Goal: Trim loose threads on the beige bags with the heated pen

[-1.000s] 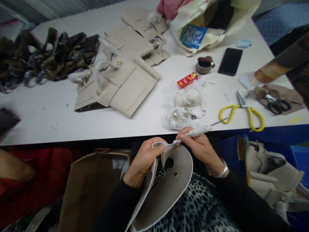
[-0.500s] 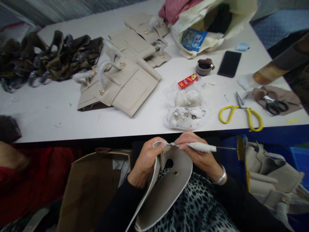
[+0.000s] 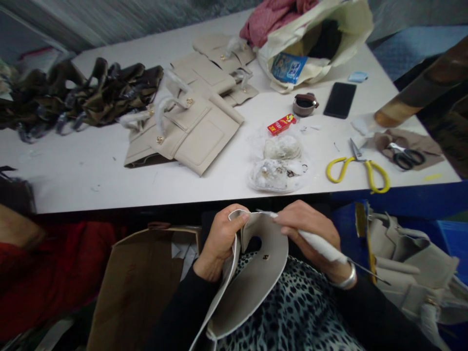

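Yellow lettering and a yellow figure mark the small red rectangular box [image 3: 281, 125] on the white counter [image 3: 91, 183], but the characters are too small to read. Pale characters on the blue glossy packet [image 3: 288, 68], in the mouth of the cream fabric bag [image 3: 272, 48], are likewise too blurred to make out.

The slim tool with a white wrapped handle [image 3: 324, 247] is in the right hand [image 3: 309, 226], in front of the counter's near edge. Its long axis slants from upper left to lower right: a narrow pale tip points left at the top edge of the curved beige leather-like piece [image 3: 248, 297], and a thin metal rod points out past the silver bracelet [image 3: 349, 278]. Whether the tip touches that edge cannot be told. The right fingers close around the tool's front part.

The beige piece stands folded above the spotted cloth [image 3: 310, 302] on the lap, its long axis running from the upper right down to the lower left; a small gold-coloured metal fitting [image 3: 266, 257] sits on its inner face. The left hand [image 3: 219, 239] pinches its pale upper rim between thumb and fingers.
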A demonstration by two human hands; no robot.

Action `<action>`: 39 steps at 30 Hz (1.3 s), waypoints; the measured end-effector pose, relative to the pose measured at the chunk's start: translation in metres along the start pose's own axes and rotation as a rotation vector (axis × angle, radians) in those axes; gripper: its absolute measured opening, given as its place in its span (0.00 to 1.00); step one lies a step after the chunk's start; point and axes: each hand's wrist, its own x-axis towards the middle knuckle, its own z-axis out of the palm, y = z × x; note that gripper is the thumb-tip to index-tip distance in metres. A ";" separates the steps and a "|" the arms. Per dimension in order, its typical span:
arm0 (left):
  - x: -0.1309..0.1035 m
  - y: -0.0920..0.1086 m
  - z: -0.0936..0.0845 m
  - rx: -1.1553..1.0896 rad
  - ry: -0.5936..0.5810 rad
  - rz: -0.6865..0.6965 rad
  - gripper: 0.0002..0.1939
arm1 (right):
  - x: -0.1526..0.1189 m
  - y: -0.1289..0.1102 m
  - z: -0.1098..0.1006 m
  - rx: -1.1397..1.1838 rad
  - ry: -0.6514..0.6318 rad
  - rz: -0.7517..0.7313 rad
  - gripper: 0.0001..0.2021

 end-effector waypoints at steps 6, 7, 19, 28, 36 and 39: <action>-0.012 0.002 0.002 0.132 0.027 0.102 0.14 | -0.010 -0.009 0.003 0.087 0.302 0.269 0.09; -0.015 0.002 0.003 0.158 0.035 0.120 0.14 | -0.012 -0.009 0.005 0.099 0.318 0.282 0.08; -0.089 0.058 -0.051 0.326 0.711 0.691 0.09 | -0.011 -0.042 0.019 0.271 0.456 0.379 0.13; -0.133 0.082 -0.051 0.519 1.365 1.312 0.08 | -0.023 -0.058 0.064 0.390 0.240 0.478 0.18; -0.126 0.060 -0.018 0.560 1.219 1.463 0.10 | -0.014 -0.076 0.086 0.136 0.145 0.495 0.23; -0.126 0.055 -0.013 0.566 1.194 1.456 0.10 | -0.015 -0.074 0.085 0.127 0.158 0.502 0.22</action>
